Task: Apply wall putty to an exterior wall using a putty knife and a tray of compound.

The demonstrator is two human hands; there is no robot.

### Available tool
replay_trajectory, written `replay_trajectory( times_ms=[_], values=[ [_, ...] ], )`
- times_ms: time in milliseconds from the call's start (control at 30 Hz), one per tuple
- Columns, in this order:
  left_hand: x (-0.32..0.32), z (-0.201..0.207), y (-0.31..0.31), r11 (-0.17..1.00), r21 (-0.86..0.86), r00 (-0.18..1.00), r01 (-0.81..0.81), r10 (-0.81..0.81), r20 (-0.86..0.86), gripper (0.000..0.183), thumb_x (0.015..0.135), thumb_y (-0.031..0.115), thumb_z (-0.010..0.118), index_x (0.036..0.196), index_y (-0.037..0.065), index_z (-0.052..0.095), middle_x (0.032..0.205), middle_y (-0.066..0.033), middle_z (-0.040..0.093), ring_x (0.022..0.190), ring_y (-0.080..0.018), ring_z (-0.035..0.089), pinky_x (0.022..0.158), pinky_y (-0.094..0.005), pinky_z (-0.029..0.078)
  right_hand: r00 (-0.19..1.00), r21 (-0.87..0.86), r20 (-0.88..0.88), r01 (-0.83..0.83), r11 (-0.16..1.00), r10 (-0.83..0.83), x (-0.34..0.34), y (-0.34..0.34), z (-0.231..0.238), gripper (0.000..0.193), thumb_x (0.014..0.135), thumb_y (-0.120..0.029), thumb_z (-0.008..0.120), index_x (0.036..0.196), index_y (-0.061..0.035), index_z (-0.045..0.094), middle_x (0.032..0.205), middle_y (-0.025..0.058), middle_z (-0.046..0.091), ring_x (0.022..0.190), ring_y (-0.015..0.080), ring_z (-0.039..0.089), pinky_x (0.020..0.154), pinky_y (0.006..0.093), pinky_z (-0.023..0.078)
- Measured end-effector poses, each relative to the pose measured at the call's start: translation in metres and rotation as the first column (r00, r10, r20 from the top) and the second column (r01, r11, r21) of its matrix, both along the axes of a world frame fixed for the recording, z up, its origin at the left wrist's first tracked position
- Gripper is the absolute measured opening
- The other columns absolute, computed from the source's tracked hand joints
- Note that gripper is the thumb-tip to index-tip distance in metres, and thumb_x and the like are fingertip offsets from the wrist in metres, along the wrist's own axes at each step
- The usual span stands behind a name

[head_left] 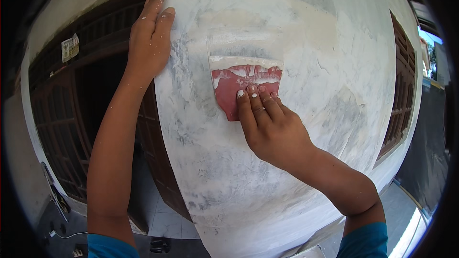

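Observation:
My right hand (275,124) presses a red putty scraper (229,88) against the white, patchy wall (306,86). Its fingers lie over the blade's face, and the thumb side is partly hidden behind it. Wet white filler coats the scraper's upper edge and streaks its red face. White spots of filler dot my fingertips. Up at the wall's left edge, my left hand (150,36) rests with its fingers stretched upward, holding nothing. White smears mark its fingers too.
Left of the wall is a dark wooden doorway (67,110) with a door leaf ajar. A barred wooden window (400,91) sits at the right. Dark footwear (159,245) and a white cable (71,235) lie on the floor. A dark sheet (423,145) hangs at the far right.

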State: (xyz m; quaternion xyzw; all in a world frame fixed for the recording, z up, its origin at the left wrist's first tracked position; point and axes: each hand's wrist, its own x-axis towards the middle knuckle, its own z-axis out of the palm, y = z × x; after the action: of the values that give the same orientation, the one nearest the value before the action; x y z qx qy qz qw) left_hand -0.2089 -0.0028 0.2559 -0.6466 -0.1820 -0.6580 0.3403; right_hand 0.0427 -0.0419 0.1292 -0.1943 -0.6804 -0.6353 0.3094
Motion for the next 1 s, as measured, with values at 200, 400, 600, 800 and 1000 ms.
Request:
replay_trajectory(
  times_ms=[200,400,600,800,1000],
  values=[
    [0.002,0.001,0.003,0.996,0.017,0.996,-0.086,0.086,-0.022,0.048,0.101,0.020,0.042,0.146,0.002,0.042,0.155,-0.0146,0.036,0.148,-0.0269,0.024,0.120,-0.0390,0.020,0.991,-0.245,0.107,-0.048,0.968,0.076,0.021,-0.047,-0.077,0.031,0.078,-0.007,0.066,0.104,0.0113,0.066,0.093,0.0237,0.071,0.089,0.0333,0.072,0.073,0.0413,0.061],
    [-0.001,-0.002,0.001,0.977,0.028,0.977,-0.211,0.211,-0.018,0.047,0.101,0.020,0.042,0.146,0.003,0.042,0.156,-0.0147,0.034,0.148,-0.0274,0.023,0.120,-0.0396,0.020,0.958,0.033,-0.176,-0.223,0.974,0.226,0.038,-0.054,0.033,0.024,0.078,-0.005,0.065,0.102,0.0002,0.066,0.092,0.0129,0.071,0.082,0.0260,0.071,0.068,0.0331,0.058],
    [0.001,-0.001,-0.003,0.981,0.024,0.981,-0.194,0.194,-0.019,0.047,0.102,0.019,0.042,0.146,0.002,0.042,0.155,-0.0152,0.035,0.148,-0.0275,0.024,0.120,-0.0393,0.021,0.997,0.100,-0.081,0.022,0.995,-0.014,0.011,-0.002,0.016,0.035,0.079,-0.005,0.062,0.110,0.0099,0.063,0.102,0.0250,0.069,0.092,0.0337,0.070,0.077,0.0371,0.059],
    [0.003,-0.003,0.005,0.975,0.050,0.975,-0.217,0.219,-0.035,0.047,0.102,0.020,0.042,0.145,0.001,0.043,0.155,-0.0161,0.036,0.148,-0.0285,0.025,0.120,-0.0394,0.021,0.966,-0.218,0.074,-0.228,0.949,0.249,0.006,-0.057,-0.064,0.021,0.075,-0.011,0.067,0.092,0.0013,0.069,0.088,0.0154,0.071,0.080,0.0253,0.069,0.070,0.0322,0.057],
    [0.001,-0.001,-0.004,0.988,0.048,0.988,-0.149,0.150,-0.028,0.046,0.102,0.019,0.042,0.143,0.000,0.045,0.153,-0.0171,0.038,0.147,-0.0291,0.026,0.120,-0.0393,0.022,0.940,0.294,-0.193,-0.220,0.930,0.283,0.006,-0.036,0.082,0.019,0.074,-0.009,0.066,0.092,-0.0010,0.064,0.087,0.0117,0.070,0.076,0.0220,0.068,0.064,0.0312,0.054]
  ],
)
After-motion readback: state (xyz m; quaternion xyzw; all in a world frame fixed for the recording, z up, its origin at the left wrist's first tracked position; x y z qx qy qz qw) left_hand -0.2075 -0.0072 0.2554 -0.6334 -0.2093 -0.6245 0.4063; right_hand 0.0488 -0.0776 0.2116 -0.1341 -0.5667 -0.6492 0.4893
